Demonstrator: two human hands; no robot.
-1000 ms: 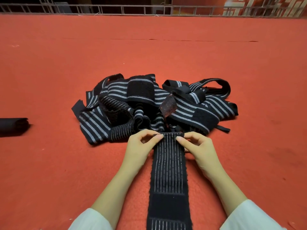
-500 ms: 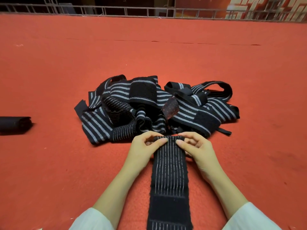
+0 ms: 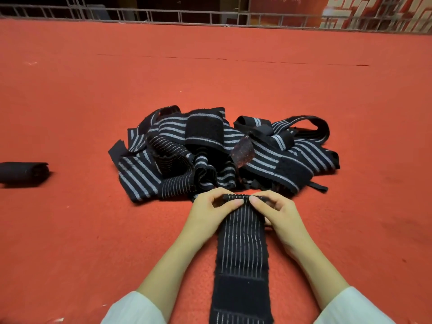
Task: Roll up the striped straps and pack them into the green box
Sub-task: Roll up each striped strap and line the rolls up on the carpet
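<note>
Both hands roll a striped strap [image 3: 242,239] on red carpet [image 3: 93,101]

L hand [image 3: 211,210] & R hand [image 3: 278,212] pinch its rolled far end – strap pile [image 3: 222,150] just beyond.

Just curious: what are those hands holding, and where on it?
Both the left hand and right hand pinch the rolled far end of the black thin-striped elastic strap.

Single wide-angle view from head height, facing forward and down; close over left hand [image 3: 208,212] and right hand [image 3: 280,216] at 6 o'clock, striped strap [image 3: 242,249] cut off there, railing [image 3: 187,16] far at 12 o'clock.
</note>
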